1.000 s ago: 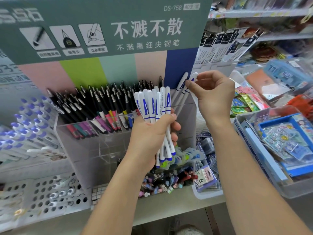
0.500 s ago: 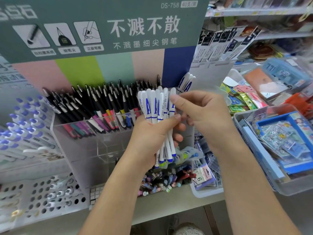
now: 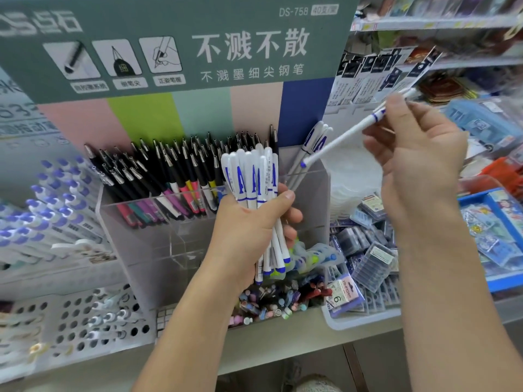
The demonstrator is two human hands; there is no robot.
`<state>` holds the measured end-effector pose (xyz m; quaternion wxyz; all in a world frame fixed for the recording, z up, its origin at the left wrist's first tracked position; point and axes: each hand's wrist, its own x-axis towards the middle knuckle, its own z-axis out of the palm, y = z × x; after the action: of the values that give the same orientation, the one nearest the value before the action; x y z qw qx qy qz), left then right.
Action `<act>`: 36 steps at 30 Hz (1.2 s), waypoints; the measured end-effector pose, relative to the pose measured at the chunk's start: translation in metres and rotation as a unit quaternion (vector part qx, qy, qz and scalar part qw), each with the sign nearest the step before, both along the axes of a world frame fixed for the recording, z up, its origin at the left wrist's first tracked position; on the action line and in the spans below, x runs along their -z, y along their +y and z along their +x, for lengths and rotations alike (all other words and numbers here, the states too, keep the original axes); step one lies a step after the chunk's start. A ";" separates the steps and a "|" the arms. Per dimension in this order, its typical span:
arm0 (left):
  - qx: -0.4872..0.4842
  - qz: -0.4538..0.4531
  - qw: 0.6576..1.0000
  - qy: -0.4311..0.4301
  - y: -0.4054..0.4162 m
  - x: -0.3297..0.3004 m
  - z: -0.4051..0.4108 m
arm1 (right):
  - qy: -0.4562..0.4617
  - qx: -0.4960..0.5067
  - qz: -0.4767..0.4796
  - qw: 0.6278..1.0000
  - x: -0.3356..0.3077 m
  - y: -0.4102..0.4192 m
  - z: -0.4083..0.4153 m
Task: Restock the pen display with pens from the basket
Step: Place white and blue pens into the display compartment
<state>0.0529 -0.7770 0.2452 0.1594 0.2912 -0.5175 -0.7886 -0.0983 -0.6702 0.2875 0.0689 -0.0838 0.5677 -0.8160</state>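
Pens, white with blue lettering, are bunched upright in your left hand (image 3: 249,230), and you're wrapping your fingers and thumb tight around that bundle (image 3: 254,190), caps pointing up, just in front of the clear display box (image 3: 158,236). Your right hand (image 3: 418,162) is pinching a single white pen (image 3: 339,140) near its cap end, and you're holding it tilted, its blue tip slanting down and left toward the right-hand compartment of the box. That compartment is already holding a few matching white pens (image 3: 314,142), which are leaning against the blue stripe of the backing card (image 3: 181,46). The single pen's tip is hanging just above the compartment's rim, close beside those leaning pens but not touching the box as far as the view shows. To the left, the wider compartment is bristling with black-capped pens (image 3: 169,171), packed close and slanting back. Below your left hand, a mix of small coloured pen ends (image 3: 271,304) is lying in a lower tray. To the right, a white tray of small clear plastic cases (image 3: 370,261) is sitting on the shelf (image 3: 283,343), and at far left rows of blue-capped white pens (image 3: 48,205) are standing in a rack, somewhat blurred.
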 end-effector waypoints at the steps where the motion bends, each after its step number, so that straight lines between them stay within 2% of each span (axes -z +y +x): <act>1: -0.003 0.000 1.000 0.000 0.001 0.001 0.000 | 0.011 0.010 0.012 1.000 0.002 -0.002 -0.006; 7: -0.006 0.019 1.000 0.005 0.005 0.003 -0.002 | 0.071 -0.008 0.164 0.984 0.028 -0.021 -0.016; 11: 0.002 0.013 1.000 0.001 0.005 0.006 0.000 | 0.130 0.004 0.255 0.958 0.046 -0.025 -0.014; 15: 0.003 0.022 1.000 -0.002 0.007 0.005 0.001 | 0.173 0.022 0.286 0.942 0.050 -0.029 -0.011; 21: 0.044 0.053 0.998 0.008 0.011 0.000 0.004 | 0.182 0.067 0.342 0.920 0.041 -0.027 -0.001; 23: 0.056 0.071 0.996 0.013 0.010 -0.002 0.005 | 0.181 0.065 0.339 0.921 0.033 -0.018 0.009; 24: 0.063 0.079 0.995 0.016 0.010 -0.004 0.006 | 0.161 0.034 0.329 0.930 0.029 -0.015 0.015; 28: 0.077 0.091 0.993 0.020 0.010 -0.006 0.005 | -0.011 -0.230 0.269 0.935 0.021 -0.004 0.040; 30: 0.074 0.093 0.993 0.016 0.011 -0.007 0.005 | -0.079 -0.292 0.191 0.934 0.021 -0.004 0.045; 33: 0.067 0.082 0.994 0.019 0.012 -0.008 0.005 | -0.105 -0.284 0.144 0.942 0.022 -0.004 0.048; 36: 0.036 0.076 0.996 0.031 0.014 -0.009 0.004 | -0.091 -0.229 0.131 0.960 0.022 -0.007 0.048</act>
<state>0.0570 -0.7631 0.2540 0.1244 0.2586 -0.4611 -0.8397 -0.0501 -0.6771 0.2659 0.3158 -0.1273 0.6263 -0.7013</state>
